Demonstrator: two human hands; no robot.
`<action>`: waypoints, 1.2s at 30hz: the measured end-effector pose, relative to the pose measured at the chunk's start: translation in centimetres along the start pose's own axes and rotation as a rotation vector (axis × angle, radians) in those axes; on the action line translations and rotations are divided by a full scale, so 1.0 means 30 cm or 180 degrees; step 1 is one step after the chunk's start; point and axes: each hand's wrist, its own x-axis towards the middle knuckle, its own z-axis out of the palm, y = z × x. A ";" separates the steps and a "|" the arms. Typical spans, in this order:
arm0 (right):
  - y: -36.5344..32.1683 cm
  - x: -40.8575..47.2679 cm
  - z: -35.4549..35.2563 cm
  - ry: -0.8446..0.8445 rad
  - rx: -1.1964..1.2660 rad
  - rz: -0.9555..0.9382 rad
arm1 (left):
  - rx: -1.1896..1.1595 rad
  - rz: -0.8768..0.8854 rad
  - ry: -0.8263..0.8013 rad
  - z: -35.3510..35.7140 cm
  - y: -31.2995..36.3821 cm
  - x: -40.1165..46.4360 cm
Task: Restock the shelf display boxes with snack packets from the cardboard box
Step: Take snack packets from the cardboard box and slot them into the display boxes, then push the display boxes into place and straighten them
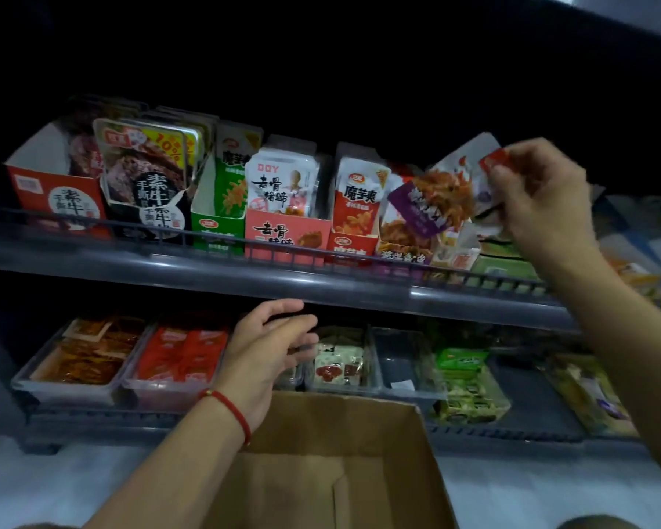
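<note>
Fingers (512, 166) of the right hand (542, 200) pinch a red snack packet (495, 160) above the upper shelf (283, 276) display boxes (287, 232); left hand (268, 349), fingers loosely spread, hovers before the lower shelf, above the open cardboard box (332, 467).

Red snack packet (493, 161) raised above display boxes (428, 223); cardboard box (321, 471) open below.

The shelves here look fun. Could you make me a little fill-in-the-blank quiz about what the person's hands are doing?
1. The right hand pinches a small ___ packet at the upper shelf.
2. The left hand wears a red ___ on its wrist.
3. The cardboard box sits ___ the lower shelf's clear trays.

Missing words: red; bracelet; below
</note>
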 end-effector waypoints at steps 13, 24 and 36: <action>0.075 0.099 0.183 -0.0748 -0.1501 -0.0368 | 0.0202 0.0105 0.0144 -0.049 0.013 0.025; -0.007 0.048 0.280 -0.0006 -0.1380 -0.0892 | 0.0649 0.0777 0.0710 -0.179 0.068 0.060; -0.561 0.147 0.802 -0.0914 -0.0146 -0.1383 | 0.1610 0.1914 0.1779 -0.489 0.486 0.106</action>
